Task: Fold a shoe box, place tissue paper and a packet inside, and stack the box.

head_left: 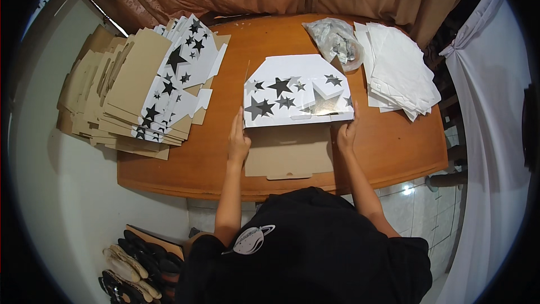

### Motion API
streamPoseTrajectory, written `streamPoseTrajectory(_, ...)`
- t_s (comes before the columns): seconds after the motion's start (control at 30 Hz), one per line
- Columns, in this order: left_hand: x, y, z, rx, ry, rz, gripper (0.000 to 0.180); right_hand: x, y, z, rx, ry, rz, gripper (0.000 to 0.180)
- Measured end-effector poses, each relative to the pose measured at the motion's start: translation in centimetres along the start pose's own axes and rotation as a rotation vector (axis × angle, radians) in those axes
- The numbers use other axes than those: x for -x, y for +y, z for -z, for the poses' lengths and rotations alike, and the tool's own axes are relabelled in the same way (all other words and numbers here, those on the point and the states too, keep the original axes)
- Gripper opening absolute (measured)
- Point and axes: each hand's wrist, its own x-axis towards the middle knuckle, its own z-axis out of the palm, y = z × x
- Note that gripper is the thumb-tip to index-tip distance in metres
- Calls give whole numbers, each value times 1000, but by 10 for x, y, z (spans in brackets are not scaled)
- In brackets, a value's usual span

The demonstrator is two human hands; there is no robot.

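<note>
The wooden surface (388,152) is orange-brown and rounded at its corners, with its near edge just in front of the person's body. A bare strip runs between the box in the middle and the piles at either side, and more bare wood lies at 5 o'clock beyond the right hand.

The left hand (238,142) lies with its fingers straight and close together, pressed against the left edge of the star-printed box (295,93) at its near corner. The right hand (347,133) meets the box's right near corner, its fingers curled a little against the edge; I cannot tell whether they pinch it. The box sits mid-surface, white cardboard with black and grey stars, its plain brown flap (289,155) lying flat toward the body between the two hands.

At 10 o'clock a fanned pile of flat boxes (140,87) overhangs the surface's left edge, brown backs and starry fronts. At 1 o'clock lies a crinkled clear plastic bag (337,42), and just right of it a stack of white sheets (402,73).
</note>
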Motion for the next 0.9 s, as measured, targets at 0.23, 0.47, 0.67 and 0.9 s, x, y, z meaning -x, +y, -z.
streamPoseTrajectory(0.23,14,-12,-12,21,194,-25,76,14,-8,-2,-106,-186,-338,70)
streamPoseTrajectory(0.47,15,-42,-24,-126,57,317,57,5,-7,-4,314,-414,-205,62)
streamPoseTrajectory(0.67,8,-40,-50,-160,396,84,48,7,-28,-36,541,-245,-476,54)
streamPoseTrajectory(0.9,6,-18,-11,168,489,-64,50,-10,-42,-12,185,-164,245,54)
